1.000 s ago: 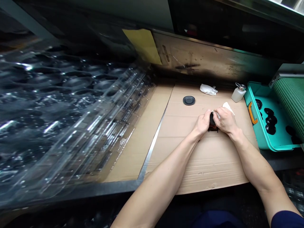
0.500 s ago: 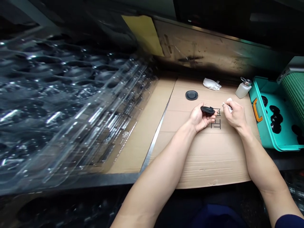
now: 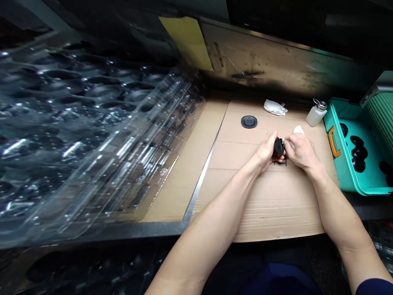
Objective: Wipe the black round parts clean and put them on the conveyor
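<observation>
My left hand (image 3: pixel 264 155) is closed around a round black plastic part (image 3: pixel 278 146), which is tilted up on its edge. Close against its right side, my right hand (image 3: pixel 302 151) pinches a white cloth (image 3: pixel 298 130) that pokes out above the knuckles. The fingertips meet the part's rim, though the exact contact is hidden by the fingers. Beyond the left hand, another black part (image 3: pixel 249 121), oval-looking with a raised ring, lies flat on the cardboard sheet (image 3: pixel 270 205).
Stacked clear plastic trays (image 3: pixel 123 155) fill the left side. Toward the back lie a crumpled white wad (image 3: pixel 275 107) and a white pump bottle (image 3: pixel 315 115). A teal bin (image 3: pixel 362 190) with an orange handle (image 3: pixel 334 141) holds several black parts at right. A metal panel (image 3: pixel 270 61) stands behind.
The black part has turned from lying nearly flat to standing on edge in my left hand, which moved right. My right hand has come in against it with the white cloth.
</observation>
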Tool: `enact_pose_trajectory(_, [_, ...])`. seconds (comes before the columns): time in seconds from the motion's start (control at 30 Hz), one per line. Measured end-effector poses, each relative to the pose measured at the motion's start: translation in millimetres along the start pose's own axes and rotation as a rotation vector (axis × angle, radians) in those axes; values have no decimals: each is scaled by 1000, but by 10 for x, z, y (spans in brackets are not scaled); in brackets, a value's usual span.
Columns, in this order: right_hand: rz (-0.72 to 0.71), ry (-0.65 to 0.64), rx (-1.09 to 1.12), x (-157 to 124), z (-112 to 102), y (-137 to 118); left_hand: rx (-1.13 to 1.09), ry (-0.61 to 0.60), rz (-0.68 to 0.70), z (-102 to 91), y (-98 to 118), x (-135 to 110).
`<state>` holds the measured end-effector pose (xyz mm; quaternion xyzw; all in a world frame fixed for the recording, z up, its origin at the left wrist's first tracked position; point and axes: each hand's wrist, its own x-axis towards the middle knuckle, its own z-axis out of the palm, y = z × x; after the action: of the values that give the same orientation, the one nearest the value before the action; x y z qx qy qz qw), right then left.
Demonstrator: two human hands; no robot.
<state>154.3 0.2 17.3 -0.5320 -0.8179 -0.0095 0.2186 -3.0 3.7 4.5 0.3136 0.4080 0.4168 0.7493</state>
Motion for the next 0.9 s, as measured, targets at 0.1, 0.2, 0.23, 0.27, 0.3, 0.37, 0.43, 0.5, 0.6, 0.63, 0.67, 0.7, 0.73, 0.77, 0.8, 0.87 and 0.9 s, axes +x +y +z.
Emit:
enact_pose_trajectory(0.1, [-25,1,-40,9,24,1,108,86,61,36,-44,6])
enact_pose_trajectory(0.2, [-41,33,-55,22,37,-7,190,106,104,41,-95,32])
enact_pose_trajectory(0.23, [-46,43,-57,24,40,-11,205,101,115,37,-109,41])
enact_pose_trajectory(0.27, [-50,48,-58,24,44,-16,215,98,125,32,-120,47])
enact_pose_trajectory(0.3, [-52,49,-62,22,48,-21,224,99,136,27,-129,50])
enact_pose_trajectory(0.37, [-43,43,-82,10,54,-32,243,104,155,22,-137,43])
enact_pose_trajectory(0.43, [-24,35,-114,-6,57,-42,258,106,171,24,-138,26])
enact_pose_trajectory(0.5, [-15,32,-139,-20,54,-47,269,102,186,28,-140,8])
enact_pose_trajectory(0.6, [-26,49,-137,-24,41,-43,299,97,214,26,-156,4])
enact_pose_trajectory(0.63, [-30,54,-128,-22,38,-41,311,95,220,22,-165,8])
enact_pose_trajectory(0.67, [-32,53,-119,-19,36,-43,320,94,224,19,-175,13])
enact_pose_trajectory(0.7, [-28,45,-113,-16,34,-48,327,93,226,16,-184,16])
enact_pose_trajectory(0.73, [-18,30,-110,-14,32,-57,330,93,226,16,-191,15])
enact_pose_trajectory(0.77, [-1,9,-112,-13,28,-69,328,91,226,18,-195,12])
enact_pose_trajectory(0.8, [20,-15,-117,-13,18,-82,320,85,226,22,-194,4])
enact_pose_trajectory(0.87, [63,-64,-112,-12,-27,-98,275,66,214,31,-177,-17])
enact_pose_trajectory(0.9, [88,-80,-99,-12,-66,-93,233,58,196,32,-160,-28])
